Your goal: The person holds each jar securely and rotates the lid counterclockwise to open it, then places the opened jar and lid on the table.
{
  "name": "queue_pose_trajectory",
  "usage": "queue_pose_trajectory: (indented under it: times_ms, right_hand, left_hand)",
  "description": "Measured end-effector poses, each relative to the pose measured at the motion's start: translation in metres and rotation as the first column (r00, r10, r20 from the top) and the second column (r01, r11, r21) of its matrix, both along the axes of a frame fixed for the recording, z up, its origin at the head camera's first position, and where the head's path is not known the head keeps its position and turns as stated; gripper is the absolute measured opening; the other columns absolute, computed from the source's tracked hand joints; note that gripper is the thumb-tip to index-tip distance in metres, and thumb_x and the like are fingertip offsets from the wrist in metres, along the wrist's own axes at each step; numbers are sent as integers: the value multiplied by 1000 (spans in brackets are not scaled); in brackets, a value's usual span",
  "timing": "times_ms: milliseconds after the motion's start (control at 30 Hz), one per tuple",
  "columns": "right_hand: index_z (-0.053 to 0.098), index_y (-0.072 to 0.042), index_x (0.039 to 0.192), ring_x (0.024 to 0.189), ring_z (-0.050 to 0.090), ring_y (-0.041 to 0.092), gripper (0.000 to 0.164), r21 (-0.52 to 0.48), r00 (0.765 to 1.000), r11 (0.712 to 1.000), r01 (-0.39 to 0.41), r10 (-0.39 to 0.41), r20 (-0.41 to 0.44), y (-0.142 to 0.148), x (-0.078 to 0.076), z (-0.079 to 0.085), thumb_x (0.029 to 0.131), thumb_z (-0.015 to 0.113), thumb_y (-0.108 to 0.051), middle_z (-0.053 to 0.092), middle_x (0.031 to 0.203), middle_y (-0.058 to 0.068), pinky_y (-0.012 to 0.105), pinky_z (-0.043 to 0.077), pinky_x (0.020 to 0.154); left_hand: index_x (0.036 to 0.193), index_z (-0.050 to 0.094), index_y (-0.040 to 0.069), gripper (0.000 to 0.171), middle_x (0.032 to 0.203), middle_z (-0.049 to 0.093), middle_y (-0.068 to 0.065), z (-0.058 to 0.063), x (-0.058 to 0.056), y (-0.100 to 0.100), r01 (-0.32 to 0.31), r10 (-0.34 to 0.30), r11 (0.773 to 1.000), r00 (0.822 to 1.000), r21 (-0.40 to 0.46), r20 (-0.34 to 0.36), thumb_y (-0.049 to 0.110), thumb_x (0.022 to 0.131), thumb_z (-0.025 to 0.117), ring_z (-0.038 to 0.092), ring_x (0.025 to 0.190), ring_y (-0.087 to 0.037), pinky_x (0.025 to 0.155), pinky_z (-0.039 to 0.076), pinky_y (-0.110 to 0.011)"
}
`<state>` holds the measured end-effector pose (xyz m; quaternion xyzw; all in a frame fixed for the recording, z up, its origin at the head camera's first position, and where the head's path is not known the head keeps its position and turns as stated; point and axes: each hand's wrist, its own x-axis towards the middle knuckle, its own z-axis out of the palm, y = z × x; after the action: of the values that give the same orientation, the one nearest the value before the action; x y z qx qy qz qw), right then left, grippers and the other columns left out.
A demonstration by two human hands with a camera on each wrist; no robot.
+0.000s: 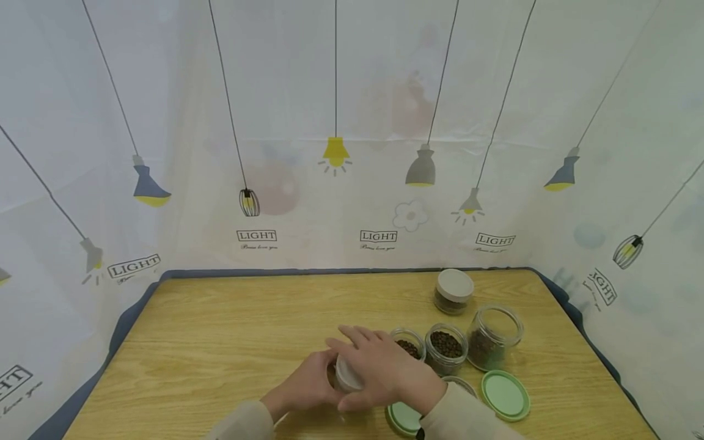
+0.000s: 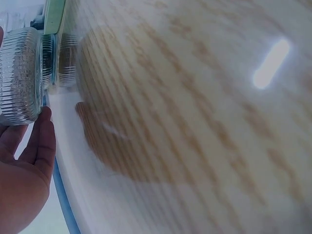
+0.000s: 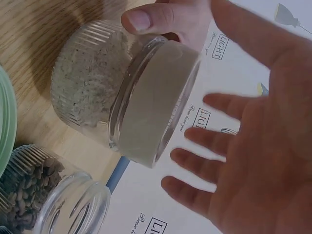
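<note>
My left hand (image 1: 310, 384) grips a ribbed glass jar (image 3: 90, 80) by its side, its thumb near the jar's neck in the right wrist view. Pale, greyish, grainy stuff fills the jar, and a white screw lid (image 3: 158, 102) sits on top. Over that lid is my right hand (image 1: 387, 370), its fingers spread and nearly straight. A gap shows between the right fingertips and the lid in the right wrist view. From the left wrist, the jar's ribbed wall (image 2: 19, 78) appears above the left fingers (image 2: 46, 141).
Right of the hands stand two open jars of coffee beans, a nearer jar (image 1: 407, 345) and a neighbouring jar (image 1: 447, 348). A larger open jar (image 1: 495, 336) and a white-lidded jar (image 1: 453, 292) are beyond. Green-rimmed lids, one left (image 1: 406, 418) and one right (image 1: 505, 394), lie on the wooden table (image 1: 220, 318).
</note>
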<state>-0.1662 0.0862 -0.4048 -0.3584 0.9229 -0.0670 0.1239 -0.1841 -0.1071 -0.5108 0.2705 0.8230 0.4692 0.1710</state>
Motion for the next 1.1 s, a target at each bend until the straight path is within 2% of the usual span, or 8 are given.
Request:
queue_pose_trajectory:
  times_ms: [100, 300, 433, 600, 733, 900, 1100]
  right_hand:
    - [33, -25, 151, 137, 43, 29, 90, 27, 995, 997, 72, -70, -71, -3, 1, 0, 81, 54, -77, 38, 154, 7, 54, 41, 105]
    - [45, -18, 142, 118, 56, 30, 93, 70, 964, 978, 198, -181, -197, -10, 6, -3, 77, 48, -84, 56, 130, 11, 48, 50, 93]
    - [49, -16, 135, 103, 59, 28, 95, 79, 953, 968, 238, -217, -209, -13, 9, -4, 73, 46, -88, 60, 114, 11, 45, 53, 80]
    - [52, -15, 130, 94, 60, 26, 92, 91, 955, 963, 253, -233, -183, -15, 11, -4, 72, 51, -86, 60, 107, 11, 42, 54, 71]
    - [54, -16, 130, 95, 58, 25, 79, 74, 968, 974, 216, -204, -144, -13, 10, -3, 76, 63, -73, 60, 108, 10, 38, 54, 67]
    - [55, -24, 130, 96, 52, 19, 64, 17, 993, 997, 80, -78, -87, -8, 5, 0, 78, 74, -56, 57, 113, 3, 31, 52, 67]
    - [52, -35, 134, 112, 51, 21, 61, -29, 1000, 999, -21, 20, -14, -2, 1, 3, 80, 77, -48, 55, 128, -3, 33, 54, 75]
  left_hand:
    - [135, 53, 15, 75, 119, 65, 5, 1, -1, 0, 4, -4, 1000, 1000, -5, -23, 47, 74, 82, 62, 102, -5, 88, 50, -23]
    - [134, 54, 21, 68, 119, 66, 6, 1, -1, -1, 20, -19, 999, 999, 33, -29, 46, 76, 81, 63, 100, -4, 84, 52, -22]
    - [131, 55, 20, 69, 117, 67, 7, 0, 0, -1, 3, -2, 1000, 1000, 26, -31, 47, 74, 82, 63, 99, -3, 85, 52, -22]
    - [132, 55, 19, 74, 117, 66, 6, -1, 0, -1, -8, 8, 1000, 1000, 13, -25, 49, 71, 83, 63, 100, -5, 86, 52, -23]
    - [134, 53, 20, 76, 121, 65, 6, -1, 0, -1, -5, 5, 1000, 1000, 3, -19, 48, 70, 84, 62, 104, -5, 88, 52, -24]
    - [136, 51, 26, 75, 124, 63, 8, -1, 0, -2, 7, -7, 1000, 1000, 10, -6, 48, 71, 83, 61, 107, -6, 90, 51, -25]
    - [134, 53, 28, 72, 123, 63, 7, 0, 1, -2, 14, -15, 999, 999, 30, 34, 46, 72, 84, 61, 103, -7, 86, 52, -25]
